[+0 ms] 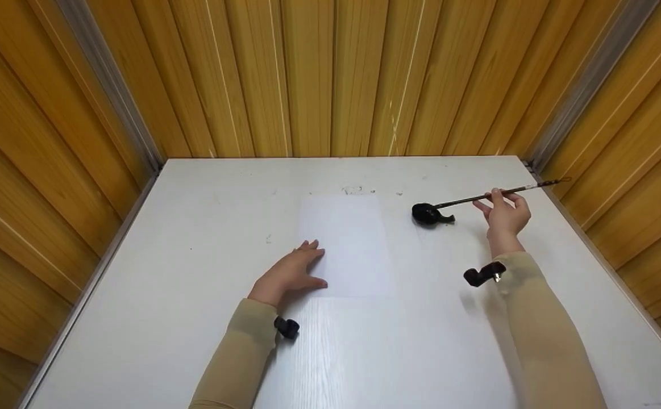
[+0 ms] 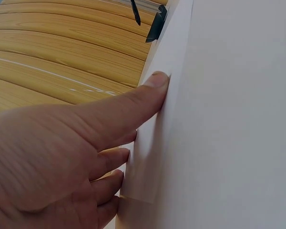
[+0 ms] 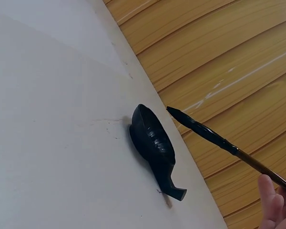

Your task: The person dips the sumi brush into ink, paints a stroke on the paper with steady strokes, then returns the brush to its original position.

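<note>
On the white table (image 1: 165, 295), left hand (image 1: 289, 274) flat, fingers spread on paper (image 1: 350, 244), right hand (image 1: 505, 215) pinching brush (image 1: 492, 196) over ink dish (image 1: 429, 214).

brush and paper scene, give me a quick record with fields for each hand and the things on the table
left hand: fingers straight, pressing flat on the left edge of the paper
right hand: pinches the brush by its shaft
brush: tilted, dark tip just above the ink dish, touching or not unclear
ink dish: black, on the table, right of the paper
paper: white, blank, lying flat
surround: wood-panel walls
</note>
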